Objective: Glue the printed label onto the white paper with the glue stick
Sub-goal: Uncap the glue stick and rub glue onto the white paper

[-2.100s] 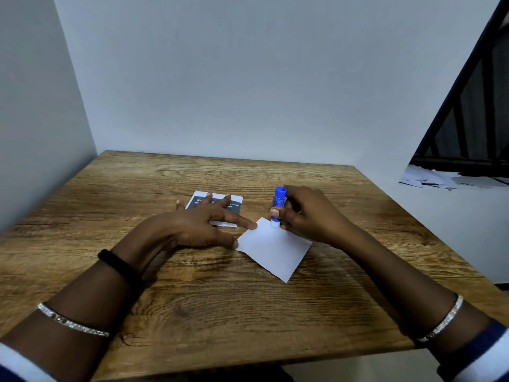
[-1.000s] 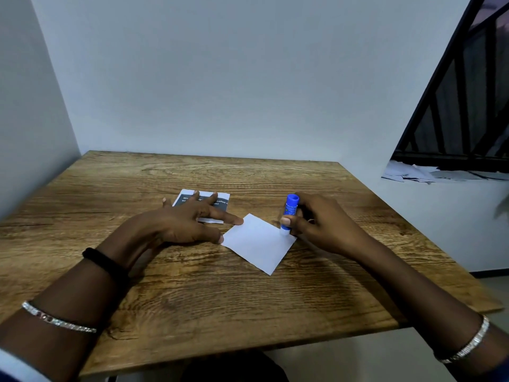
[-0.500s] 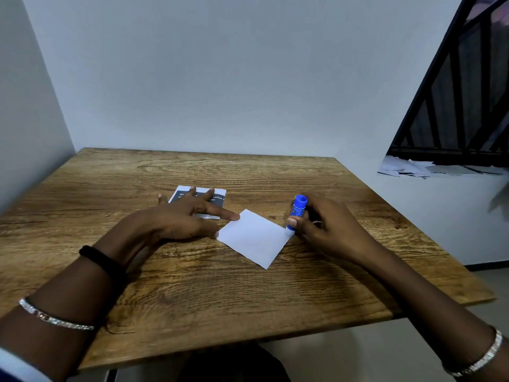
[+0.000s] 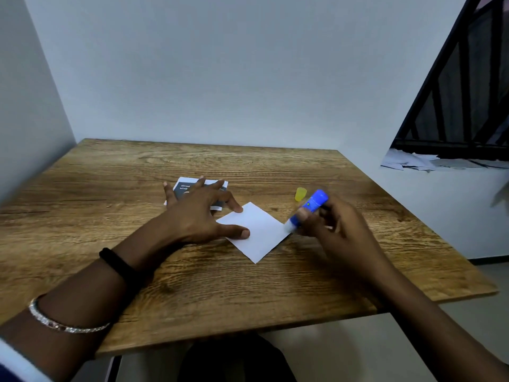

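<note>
A white square of paper [image 4: 257, 230] lies turned like a diamond in the middle of the wooden table [image 4: 192, 285]. My left hand [image 4: 202, 213] rests flat with spread fingers, thumb and forefinger pressing the paper's left corner. Under the same hand lies the printed label [image 4: 183, 187], dark with white lettering, half hidden. My right hand [image 4: 333, 232] holds the blue glue stick [image 4: 309, 206] tilted, its lower tip touching the paper's right corner. The stick's yellow cap [image 4: 300, 194] stands on the table just behind it.
Grey walls close the table in at the back and left. The table's right edge drops to the floor. Beyond it, a white ledge holds loose papers [image 4: 413, 161] under a dark railing [image 4: 468, 92].
The glue stick has tilted over from upright, and its tip stays at the paper's right corner. The yellow cap has come into sight behind it. My left hand keeps holding the paper down.
</note>
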